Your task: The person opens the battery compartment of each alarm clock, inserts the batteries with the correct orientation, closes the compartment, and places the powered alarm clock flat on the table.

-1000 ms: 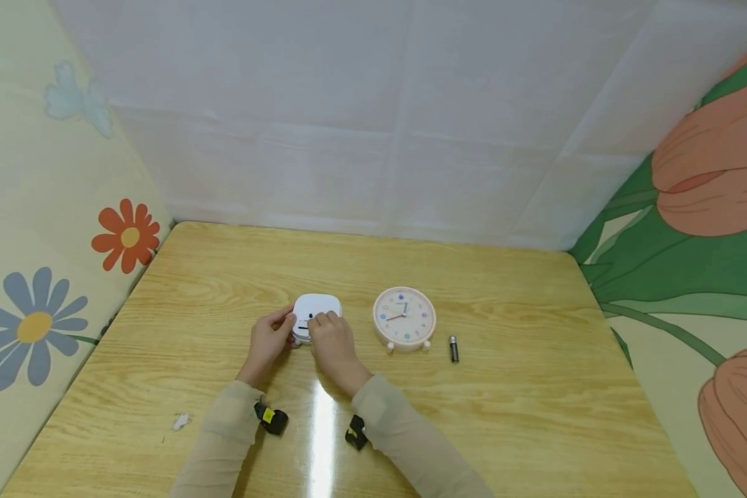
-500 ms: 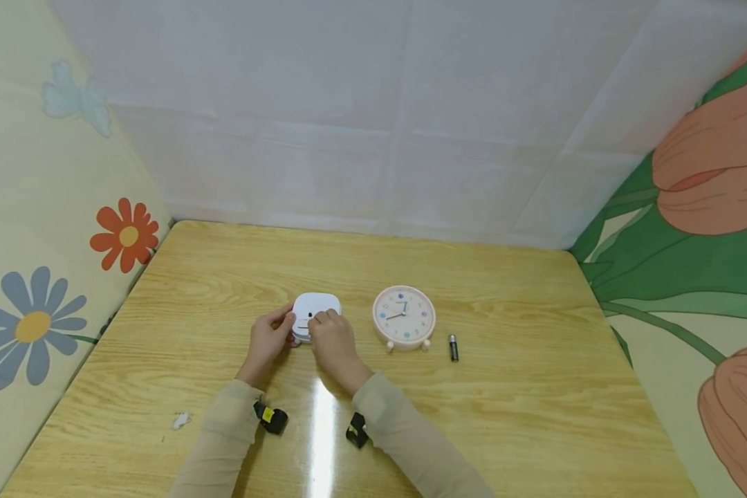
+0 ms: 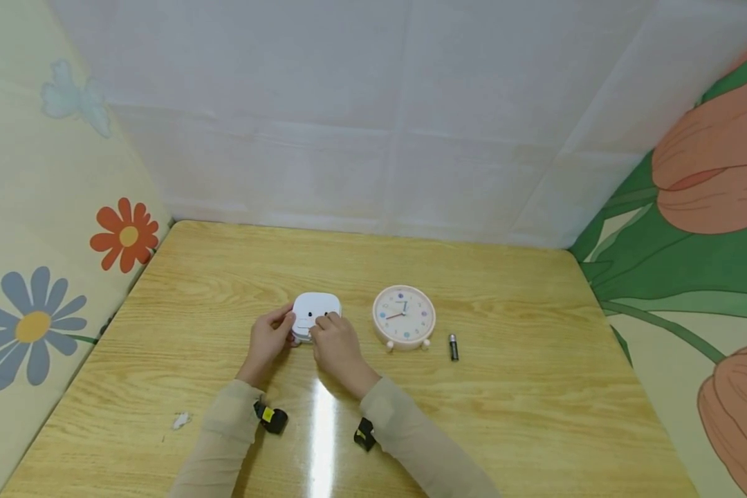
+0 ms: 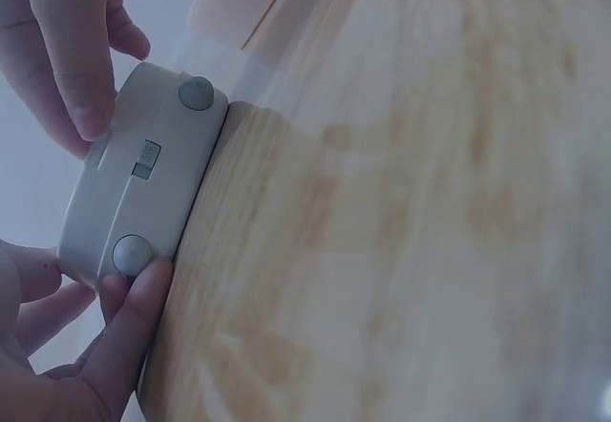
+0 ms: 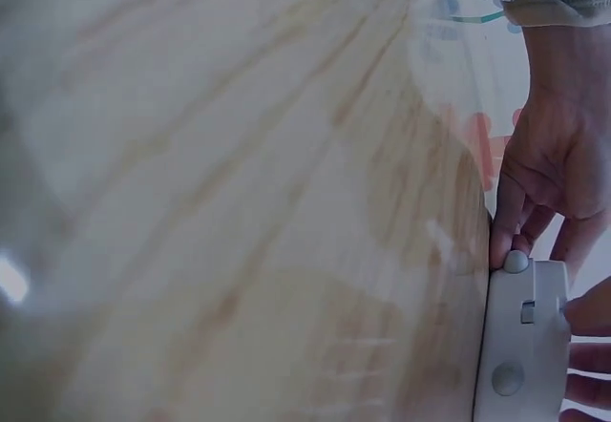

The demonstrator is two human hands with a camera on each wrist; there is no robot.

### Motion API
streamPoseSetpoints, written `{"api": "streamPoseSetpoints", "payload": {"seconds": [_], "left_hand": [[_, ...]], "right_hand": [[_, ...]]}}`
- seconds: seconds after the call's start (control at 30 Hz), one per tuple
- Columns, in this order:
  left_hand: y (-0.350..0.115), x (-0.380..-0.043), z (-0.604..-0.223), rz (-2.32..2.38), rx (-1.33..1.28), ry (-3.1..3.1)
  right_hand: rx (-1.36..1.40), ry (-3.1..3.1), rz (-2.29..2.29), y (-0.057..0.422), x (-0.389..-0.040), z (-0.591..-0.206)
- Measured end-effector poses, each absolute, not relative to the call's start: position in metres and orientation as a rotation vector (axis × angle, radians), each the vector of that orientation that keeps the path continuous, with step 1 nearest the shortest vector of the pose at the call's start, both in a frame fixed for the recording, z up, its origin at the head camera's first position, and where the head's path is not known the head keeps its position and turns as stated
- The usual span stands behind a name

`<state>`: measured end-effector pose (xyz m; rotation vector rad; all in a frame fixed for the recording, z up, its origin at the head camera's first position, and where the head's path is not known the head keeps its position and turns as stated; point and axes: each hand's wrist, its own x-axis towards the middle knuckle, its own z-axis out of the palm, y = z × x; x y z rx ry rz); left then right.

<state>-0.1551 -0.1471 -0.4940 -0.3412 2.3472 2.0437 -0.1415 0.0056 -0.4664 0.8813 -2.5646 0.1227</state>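
Note:
A white rounded-square alarm clock (image 3: pixel 316 303) lies back side up on the table, two dark dots showing on its back. Its two ball feet and a small switch are on the edge facing the person, seen in the left wrist view. My left hand (image 3: pixel 269 342) holds the clock by its left corner, fingertips beside one foot (image 4: pixel 133 254). Fingers of my right hand (image 3: pixel 337 349) press down on the back near the front edge; in the right wrist view their tips meet the white clock (image 5: pixel 530 336).
To the right, a pink round alarm clock (image 3: pixel 403 315) lies face up. A dark AA-type battery (image 3: pixel 453 348) is on the wooden table (image 3: pixel 535 387) beyond it. A small white scrap (image 3: pixel 181 420) lies at the front left. Printed cloths border both sides, white cloth the back.
A dark slot in the white clock's back, seen a second ago, has narrowed to a thin line. My right hand has shifted slightly right, uncovering a second dot. My left hand stays put.

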Motion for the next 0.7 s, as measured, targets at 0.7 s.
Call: {"api": "streamPoseSetpoints", "payload": {"seconds": [0.7], "left_hand": [[-0.1482,-0.1566,-0.4952,2.020,-0.353,2.319]], "right_hand": [[0.875,-2.603,0.126,0.0072,-0.1368,-0.4638]]}}
